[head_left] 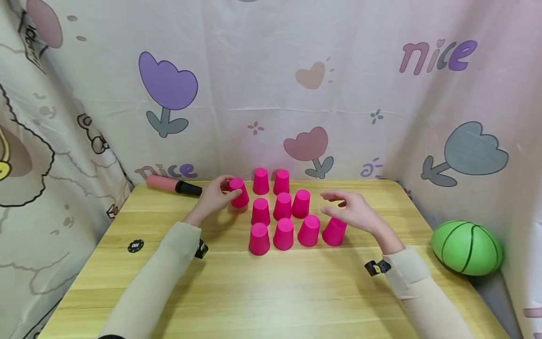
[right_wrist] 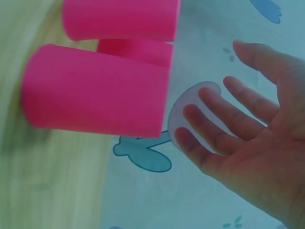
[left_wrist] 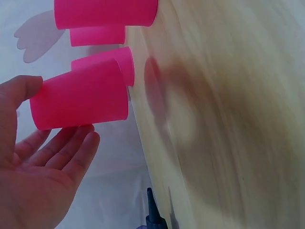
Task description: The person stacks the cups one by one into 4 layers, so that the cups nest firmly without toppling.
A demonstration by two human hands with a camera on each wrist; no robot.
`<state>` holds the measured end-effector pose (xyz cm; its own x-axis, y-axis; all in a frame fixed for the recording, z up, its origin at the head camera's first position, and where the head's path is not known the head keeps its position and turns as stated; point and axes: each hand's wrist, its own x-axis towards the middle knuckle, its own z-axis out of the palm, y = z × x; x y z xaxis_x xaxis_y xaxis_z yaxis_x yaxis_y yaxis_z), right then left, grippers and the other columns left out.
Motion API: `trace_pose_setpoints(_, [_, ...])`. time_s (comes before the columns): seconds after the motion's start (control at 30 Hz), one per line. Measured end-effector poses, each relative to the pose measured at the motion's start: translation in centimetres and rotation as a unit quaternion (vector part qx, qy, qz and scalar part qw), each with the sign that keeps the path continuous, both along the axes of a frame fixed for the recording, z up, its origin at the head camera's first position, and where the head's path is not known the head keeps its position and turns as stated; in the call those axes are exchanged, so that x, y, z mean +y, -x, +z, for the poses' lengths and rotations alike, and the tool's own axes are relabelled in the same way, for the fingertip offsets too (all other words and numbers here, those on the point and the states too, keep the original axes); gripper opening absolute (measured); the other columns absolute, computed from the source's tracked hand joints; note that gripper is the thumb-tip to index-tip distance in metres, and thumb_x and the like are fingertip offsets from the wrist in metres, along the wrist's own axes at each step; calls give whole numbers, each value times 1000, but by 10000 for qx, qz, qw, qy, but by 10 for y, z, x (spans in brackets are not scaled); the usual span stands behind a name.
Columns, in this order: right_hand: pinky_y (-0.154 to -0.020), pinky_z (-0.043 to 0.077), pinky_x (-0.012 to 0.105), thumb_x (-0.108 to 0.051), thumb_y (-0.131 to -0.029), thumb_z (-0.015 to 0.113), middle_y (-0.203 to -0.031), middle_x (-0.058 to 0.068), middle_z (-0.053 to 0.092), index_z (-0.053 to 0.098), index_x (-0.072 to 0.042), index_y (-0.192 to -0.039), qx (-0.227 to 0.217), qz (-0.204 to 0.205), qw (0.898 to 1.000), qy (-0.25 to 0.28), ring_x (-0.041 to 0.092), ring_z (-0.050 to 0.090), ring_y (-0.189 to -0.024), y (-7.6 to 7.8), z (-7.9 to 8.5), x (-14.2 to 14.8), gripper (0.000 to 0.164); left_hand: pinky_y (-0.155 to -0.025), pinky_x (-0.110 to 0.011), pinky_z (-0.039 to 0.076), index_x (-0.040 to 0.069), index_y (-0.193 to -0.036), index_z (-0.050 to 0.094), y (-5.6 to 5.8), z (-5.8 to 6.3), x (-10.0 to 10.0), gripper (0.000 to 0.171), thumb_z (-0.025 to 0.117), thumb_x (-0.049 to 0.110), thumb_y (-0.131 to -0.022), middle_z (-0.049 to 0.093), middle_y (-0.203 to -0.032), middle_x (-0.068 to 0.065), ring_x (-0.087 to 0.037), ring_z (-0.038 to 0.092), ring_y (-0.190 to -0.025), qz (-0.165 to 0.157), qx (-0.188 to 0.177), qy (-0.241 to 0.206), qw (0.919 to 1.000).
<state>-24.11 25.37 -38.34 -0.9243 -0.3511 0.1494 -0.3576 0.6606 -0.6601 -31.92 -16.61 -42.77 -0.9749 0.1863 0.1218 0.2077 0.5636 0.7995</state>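
Left hand (head_left: 215, 197): thumb and fingers pinch a tilted pink cup (head_left: 239, 194), left of the back pair (seemingly just clear of the table (head_left: 271, 296), though its base is hard to judge).
Right hand (head_left: 353, 208): thumb and fingers apart, near the rightmost front cup (head_left: 334, 234).
Standing cups (head_left: 283, 234): nine, in rows of four, three, two.
Far left: black chip (head_left: 135, 246).
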Motion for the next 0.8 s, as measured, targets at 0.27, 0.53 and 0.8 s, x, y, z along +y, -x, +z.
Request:
trace_pose_setpoints(0.27, [-101, 56, 57, -25, -95, 80, -137, 13, 70, 65, -6, -140, -26, -108, 9999, 129, 37, 65, -126, -21, -17, 11, 51, -107, -53, 56, 5, -145, 54, 20, -3, 7, 57, 74, 30, -98, 64, -140, -23, -41, 62, -128, 172, -52, 61, 9998])
trace_pose_setpoints(0.53, [-100, 56, 59, -29, -94, 81, -136, 12, 70, 63, -7, -143, -174, -372, 9991, 126, 33, 65, -123, -36, -31, 22, 56, -111, -54, 53, 4, -145, 55, 36, -7, 11, 56, 73, 28, -99, 63, -140, -24, -41, 61, -130, 321, -113, 63, 9994])
trace_pose_setpoints(0.8, [-97, 59, 56, -24, -93, 82, -134, 13, 72, 60, -6, -145, -126, -603, 9980, 166, 33, 68, -120, -40, -40, 28, 59, -112, -55, 52, 2, -146, 54, 46, -8, 14, 54, 71, 25, -100, 63, -140, -25, -42, 60, -131, 413, -202, 27, 9989])
